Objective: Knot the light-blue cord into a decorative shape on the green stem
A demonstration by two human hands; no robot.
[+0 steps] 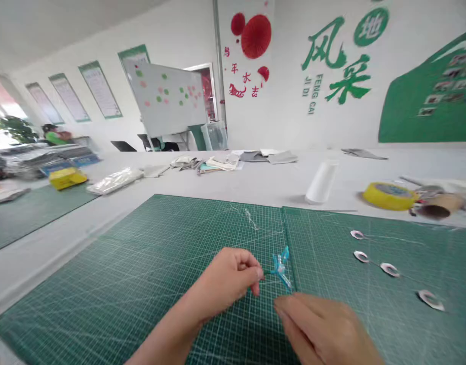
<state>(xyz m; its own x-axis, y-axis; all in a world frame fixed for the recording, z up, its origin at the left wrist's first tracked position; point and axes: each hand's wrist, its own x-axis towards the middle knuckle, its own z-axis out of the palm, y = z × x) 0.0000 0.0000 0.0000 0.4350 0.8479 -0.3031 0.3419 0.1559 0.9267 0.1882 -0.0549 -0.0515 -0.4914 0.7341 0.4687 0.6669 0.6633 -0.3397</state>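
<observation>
- The blue piece [280, 266] is sitting just to the right of the left hand [233, 276], the nearer hand; its thin green stem [269, 272] is running sideways into that hand, while its longer way is pointing from far edge to near edge of the left mat [142, 253];
- The left fingers are pinching the stem; the right hand [326, 324] is hanging by the piece's near end; it is looking blurry, so I cannot tell if its fingers are gripping anything;
- The piece is showing over the left mat, beside its right edge; it is looking shiny and see-through, with thin arms spreading out;
- The right mat [332, 248] is carrying flat white rings [440, 306]; past its far edge, round yellow tape [385, 203] and a smooth white roll [321, 183] are resting on the pale surface [263, 182].
</observation>
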